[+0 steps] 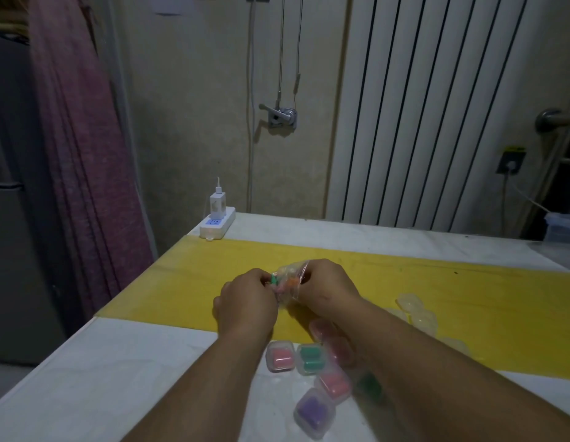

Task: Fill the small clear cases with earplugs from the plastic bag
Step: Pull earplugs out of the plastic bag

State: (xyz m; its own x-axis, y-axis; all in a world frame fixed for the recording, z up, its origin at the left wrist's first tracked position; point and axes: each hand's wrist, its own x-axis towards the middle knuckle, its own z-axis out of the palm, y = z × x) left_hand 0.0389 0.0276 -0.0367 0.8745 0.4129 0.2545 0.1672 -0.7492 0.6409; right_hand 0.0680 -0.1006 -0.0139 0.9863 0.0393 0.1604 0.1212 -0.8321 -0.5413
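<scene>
A small clear plastic bag [288, 280] with green, orange and pink earplugs is held above the yellow mat [468, 298]. My left hand [245, 306] pinches its left edge and my right hand [325, 287] grips its right side. Below my forearms lie several small clear cases holding earplugs: a pink one [280, 356], a green one [310, 358], another pink one [334, 383] and a purple one [314, 411]. More filled cases are partly hidden under my right forearm. Empty clear cases [417, 311] lie in a cluster on the mat to the right.
A white power strip [217, 224] with a charger plugged in sits at the table's far left corner. The table's left edge runs close by my left arm. A white radiator [436, 106] and a wall stand behind the table.
</scene>
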